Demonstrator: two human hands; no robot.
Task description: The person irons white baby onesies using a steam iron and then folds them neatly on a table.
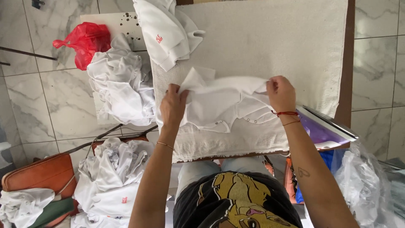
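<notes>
A small white baby bodysuit [223, 103] with snap buttons lies on a towel-covered board [274, 46] in front of me. My left hand [173, 105] pinches its left shoulder and sleeve. My right hand [280, 93], with a red string bracelet at the wrist, grips the garment's right shoulder. Both hands hold the cloth against the towel. A folded white garment [166, 31] with a small red print lies at the board's far left corner.
A heap of white clothes [122, 84] and a red plastic bag [86, 40] rest on a side surface to the left. More white clothes [112, 177] pile on a brown chair lower left. A purple and white iron [322, 131] sits at the board's right edge, with clear plastic bags [363, 185] below it.
</notes>
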